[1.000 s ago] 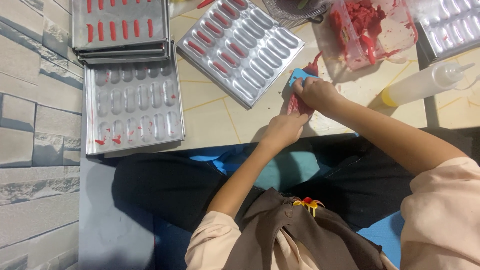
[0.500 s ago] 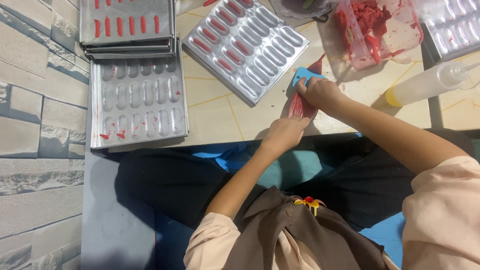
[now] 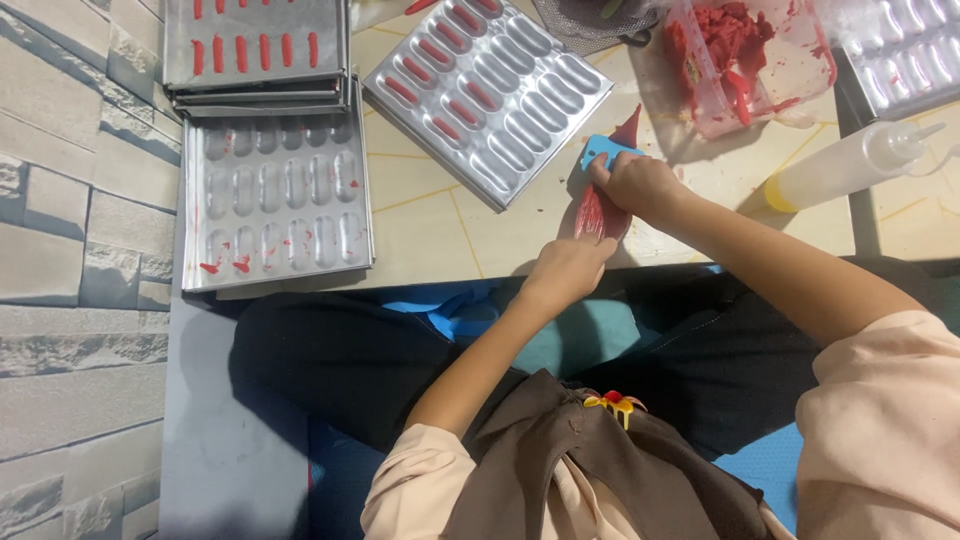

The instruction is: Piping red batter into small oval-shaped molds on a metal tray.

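A clear piping bag of red paste (image 3: 603, 203) lies on the pale tiled surface, its tip pointing up toward a tilted metal mould tray (image 3: 560, 85). My left hand (image 3: 566, 270) grips the bag's near end. My right hand (image 3: 637, 185) presses a small blue scraper (image 3: 601, 152) onto the bag. The tilted tray has several oblong cavities filled with red paste on its left side.
An empty metal mould tray (image 3: 275, 205) with red smears lies at the left, below a stack of filled trays (image 3: 255, 45). A clear tub of red paste (image 3: 760, 55) stands at the top right, beside a squeeze bottle (image 3: 850, 165) and another tray (image 3: 905, 55). A stone wall (image 3: 75, 250) runs along the left.
The view has shifted slightly. Both hands stay on the piping bag with only small movement; the scraper remains pressed against it.
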